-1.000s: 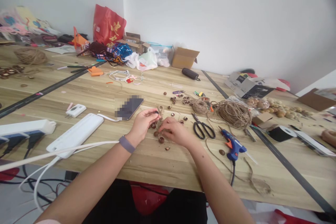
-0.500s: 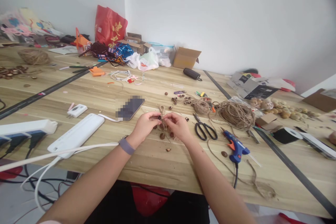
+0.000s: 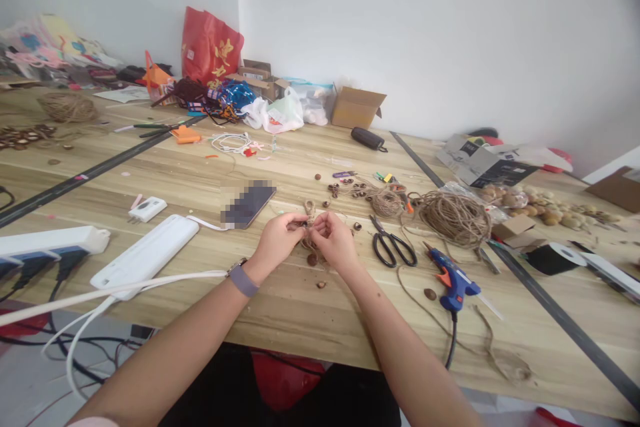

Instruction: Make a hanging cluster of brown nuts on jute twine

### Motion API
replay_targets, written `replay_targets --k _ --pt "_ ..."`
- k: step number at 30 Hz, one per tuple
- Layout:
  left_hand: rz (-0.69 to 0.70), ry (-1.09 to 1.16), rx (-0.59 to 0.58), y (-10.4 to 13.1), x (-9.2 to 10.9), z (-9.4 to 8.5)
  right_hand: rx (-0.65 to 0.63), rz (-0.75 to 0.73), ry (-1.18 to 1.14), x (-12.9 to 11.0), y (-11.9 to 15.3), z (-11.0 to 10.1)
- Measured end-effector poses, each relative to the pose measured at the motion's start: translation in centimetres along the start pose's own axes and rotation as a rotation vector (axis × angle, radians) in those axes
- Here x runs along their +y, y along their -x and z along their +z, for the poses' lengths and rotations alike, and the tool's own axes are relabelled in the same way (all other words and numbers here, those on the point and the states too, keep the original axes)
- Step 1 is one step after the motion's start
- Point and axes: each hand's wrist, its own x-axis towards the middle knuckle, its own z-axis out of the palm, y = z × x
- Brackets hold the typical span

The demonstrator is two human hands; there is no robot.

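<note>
My left hand (image 3: pixel 277 238) and my right hand (image 3: pixel 335 240) meet over the table, thumbs and forefingers pinched on a small piece of jute twine (image 3: pixel 309 205). Its knotted loop sticks up beyond my fingertips. Below them hangs or lies a round brown nut shell (image 3: pixel 312 259); my fingers cover most of the piece, so I cannot make out how the shells join it. Black-handled scissors (image 3: pixel 393 241) lie to the right of my right hand. Farther right is a blue hot glue gun (image 3: pixel 454 280). A dark phone (image 3: pixel 253 203) lies beyond my left hand.
Several cut nut shells (image 3: pixel 357 189) lie behind my hands, beside a small twine bundle (image 3: pixel 387 202) and a large twine coil (image 3: pixel 456 217). A white power strip (image 3: pixel 145 257) with cables stands at left. Bags and an open cardboard box (image 3: pixel 356 107) line the wall.
My right hand has closed in toward the left, and the fingertips now sit nearer together on the twine. The dark shell that showed at my left fingertips is mostly covered.
</note>
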Motion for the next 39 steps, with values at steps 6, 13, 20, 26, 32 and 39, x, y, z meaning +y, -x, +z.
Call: replay_targets --k 6,13,20,26,32,39 --pt "0.038 -0.021 0.027 0.11 -0.07 0.08 0.007 -0.023 0.028 -0.53 0.26 0.09" --pt "0.043 -0.055 0.057 0.17 -0.26 0.10 0.012 -0.030 0.056 -0.97 0.51 0.18" --pt "0.058 -0.066 0.056 0.11 -0.58 0.17 -0.002 -0.047 0.070 -0.99 0.69 0.29" --pt "0.039 -0.049 0.043 0.16 -0.28 0.19 0.004 -0.059 0.085 -0.93 0.72 0.24" --pt "0.016 -0.062 0.061 0.21 0.18 0.20 -0.006 -0.045 0.052 -0.72 0.70 0.07" --pt "-0.017 -0.007 0.016 0.26 0.00 0.27 -0.015 -0.036 -0.013 -0.42 0.73 -0.11"
